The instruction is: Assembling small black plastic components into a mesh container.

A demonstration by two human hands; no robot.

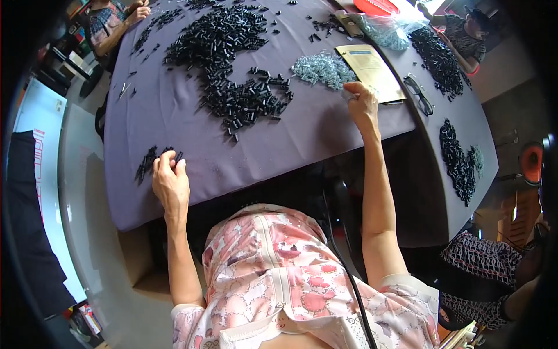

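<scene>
My left hand (170,183) is near the table's front left corner, fingers curled beside a small heap of black tube-like parts (145,166). Dark pieces show at its fingertips, but whether they are gripped is hard to make out. My right hand (362,103) is closed in a pinch just in front of a pile of small clear plastic pieces (322,70). What its fingers hold is too small to name. Between the hands and farther back spreads a large heap of short black cylinders (218,58).
A yellow booklet (372,72) lies beside the clear pieces, with eyeglasses (418,96) to its right. Behind are a clear bag (386,32) and a red basket (376,6). More black parts (456,163) lie at right. Other people sit around the purple-grey cloth-covered table (157,110).
</scene>
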